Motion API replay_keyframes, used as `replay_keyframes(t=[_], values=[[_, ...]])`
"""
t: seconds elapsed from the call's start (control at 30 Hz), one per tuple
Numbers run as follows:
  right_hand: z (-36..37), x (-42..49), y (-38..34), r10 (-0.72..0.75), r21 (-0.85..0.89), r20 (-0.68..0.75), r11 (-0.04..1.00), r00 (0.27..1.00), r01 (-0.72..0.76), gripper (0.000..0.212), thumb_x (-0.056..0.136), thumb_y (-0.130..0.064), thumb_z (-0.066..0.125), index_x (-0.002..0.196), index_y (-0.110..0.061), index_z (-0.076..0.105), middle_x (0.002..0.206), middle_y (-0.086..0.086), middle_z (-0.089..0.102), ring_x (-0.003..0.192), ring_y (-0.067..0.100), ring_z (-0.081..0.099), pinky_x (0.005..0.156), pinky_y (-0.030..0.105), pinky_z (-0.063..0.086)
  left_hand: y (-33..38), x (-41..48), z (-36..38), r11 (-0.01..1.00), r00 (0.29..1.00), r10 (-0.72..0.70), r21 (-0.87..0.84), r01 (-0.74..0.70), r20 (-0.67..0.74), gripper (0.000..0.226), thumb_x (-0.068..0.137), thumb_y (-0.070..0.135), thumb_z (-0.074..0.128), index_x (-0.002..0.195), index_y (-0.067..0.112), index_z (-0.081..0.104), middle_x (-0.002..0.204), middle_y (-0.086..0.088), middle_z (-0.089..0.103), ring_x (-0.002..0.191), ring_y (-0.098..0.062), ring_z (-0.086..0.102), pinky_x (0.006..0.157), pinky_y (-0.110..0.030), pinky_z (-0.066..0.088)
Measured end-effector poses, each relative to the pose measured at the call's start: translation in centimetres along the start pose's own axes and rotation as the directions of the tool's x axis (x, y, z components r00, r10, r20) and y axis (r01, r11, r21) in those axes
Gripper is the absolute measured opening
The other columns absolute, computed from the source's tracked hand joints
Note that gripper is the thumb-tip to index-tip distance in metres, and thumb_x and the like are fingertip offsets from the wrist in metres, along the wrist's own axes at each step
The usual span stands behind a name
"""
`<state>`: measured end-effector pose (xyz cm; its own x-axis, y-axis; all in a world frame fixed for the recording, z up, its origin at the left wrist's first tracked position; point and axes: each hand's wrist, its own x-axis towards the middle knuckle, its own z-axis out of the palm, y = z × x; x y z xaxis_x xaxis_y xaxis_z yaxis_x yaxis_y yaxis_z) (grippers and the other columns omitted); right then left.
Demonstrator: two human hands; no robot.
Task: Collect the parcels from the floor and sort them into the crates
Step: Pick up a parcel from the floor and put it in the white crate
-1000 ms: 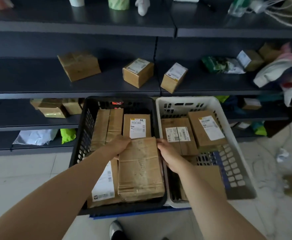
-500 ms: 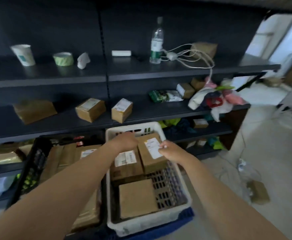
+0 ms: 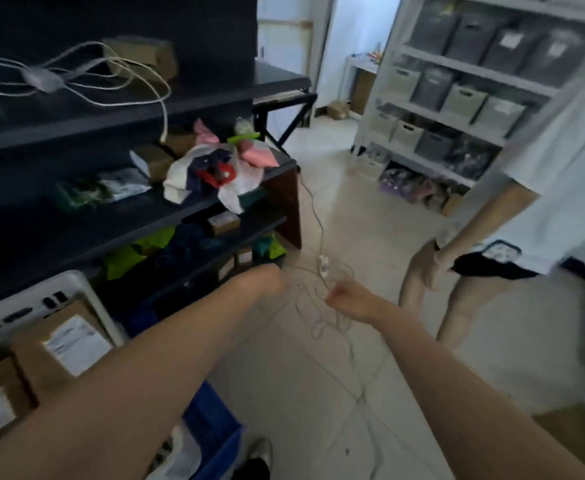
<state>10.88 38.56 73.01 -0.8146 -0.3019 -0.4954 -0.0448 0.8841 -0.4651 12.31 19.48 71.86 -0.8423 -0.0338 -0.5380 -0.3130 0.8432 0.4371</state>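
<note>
Your view has swung right since half a second ago: the crate (image 3: 76,282) that sat in front of you is now at the lower left edge, and both hands have left it. The parcels (image 3: 66,344) lie inside it, labels up, under your left forearm, and a blue base (image 3: 215,420) sticks out below the crate's near corner. Your left hand (image 3: 261,282) is stretched out over the floor (image 3: 370,209), seen from the back and blurred, so you cannot tell how its fingers lie. Your right hand (image 3: 344,299) is just beside it but apart, curled into a fist with nothing in it. Past both hands, thin cables (image 3: 322,317) loop across the tiles and run up to the dark shelf (image 3: 145,109) on your left, whose end panel marks that side of the aisle. On the right a person (image 3: 544,188) stands near, legs at the edge of the open floor. Between the shelf end and the person, bare tile runs back to a white rack (image 3: 457,77) of grey bins, with a brown box (image 3: 338,109) on the floor far off. Your shoe (image 3: 256,455) shows at the bottom edge.
</note>
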Motion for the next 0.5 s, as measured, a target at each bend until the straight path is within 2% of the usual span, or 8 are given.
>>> replay_keyframes(t=[0.1,0.17,0.2,0.27,0.37,0.43,0.5], values=[[-3.1,4.9,4.1,0.085,0.033,-0.026,0.996,0.996,-0.085,0.023,0.091,-0.017,0.054,0.070,-0.011,0.047,0.074,0.008,0.047,0.079,0.020,0.046,0.069,0.026,0.046,4.5,6.5,0.2,0.999,0.992,0.043,0.017,-0.045,0.116,0.043,0.102,0.028,0.039,0.130,-0.001,0.054,0.133,-0.017,0.055,0.124,-0.030,0.051,0.100,-0.033,0.041],[-5.6,7.7,5.9,0.143,0.073,-0.047,0.988,0.989,-0.139,0.014,0.098,-0.010,0.051,0.085,-0.004,0.054,0.089,0.012,0.050,0.088,0.021,0.044,0.054,0.006,0.036,6.7,11.7,0.0,0.998,0.991,0.052,0.034,-0.057,0.121,0.047,0.097,0.034,0.044,0.128,0.002,0.056,0.132,-0.015,0.057,0.121,-0.031,0.053,0.101,-0.034,0.043],[-6.8,9.2,6.7,0.144,0.074,-0.045,0.987,0.989,-0.140,0.011,0.100,-0.006,0.049,0.097,0.003,0.056,0.099,0.016,0.051,0.091,0.023,0.045,0.051,0.004,0.035,7.7,14.2,-0.1,0.997,0.989,0.062,0.043,-0.068,0.135,0.052,0.091,0.040,0.044,0.126,0.004,0.058,0.131,-0.013,0.058,0.119,-0.031,0.055,0.101,-0.035,0.045],[-9.2,12.2,8.3,0.135,0.099,-0.032,0.986,0.990,-0.131,0.026,0.102,-0.006,0.045,0.120,0.012,0.051,0.116,0.019,0.050,0.096,0.022,0.043,0.053,-0.001,0.034,9.7,18.4,-0.9,0.996,0.982,0.078,0.024,-0.083,0.174,0.056,0.087,0.043,0.042,0.124,0.005,0.059,0.132,-0.013,0.058,0.117,-0.032,0.055,0.102,-0.038,0.045],[-12.9,16.5,10.4,0.092,0.171,-0.037,0.982,0.995,-0.084,0.021,0.104,-0.004,0.041,0.122,0.003,0.048,0.112,0.009,0.042,0.096,0.015,0.037,0.057,-0.005,0.033,13.1,24.1,-2.4,0.993,0.974,0.118,-0.002,-0.120,0.196,0.041,0.101,0.022,0.041,0.131,-0.002,0.054,0.136,-0.018,0.054,0.125,-0.032,0.051,0.101,-0.034,0.041],[-14.4,19.8,12.3,0.130,0.226,-0.030,0.967,0.991,-0.120,0.027,0.104,-0.007,0.040,0.131,-0.003,0.046,0.105,0.002,0.043,0.093,0.014,0.040,0.056,-0.003,0.033,15.4,28.0,-2.9,0.990,0.971,0.140,0.002,-0.143,0.192,0.039,0.103,0.021,0.037,0.128,-0.002,0.056,0.136,-0.018,0.054,0.124,-0.030,0.051,0.100,-0.032,0.040],[-15.4,22.9,14.4,0.189,0.258,-0.004,0.949,0.982,-0.181,0.028,0.104,-0.014,0.042,0.131,-0.018,0.046,0.089,-0.008,0.043,0.087,0.013,0.045,0.058,0.004,0.033,17.6,31.1,-3.2,0.989,0.968,0.149,-0.009,-0.150,0.201,0.039,0.103,0.021,0.035,0.132,0.001,0.053,0.137,-0.018,0.052,0.126,-0.030,0.049,0.100,-0.031,0.039]])
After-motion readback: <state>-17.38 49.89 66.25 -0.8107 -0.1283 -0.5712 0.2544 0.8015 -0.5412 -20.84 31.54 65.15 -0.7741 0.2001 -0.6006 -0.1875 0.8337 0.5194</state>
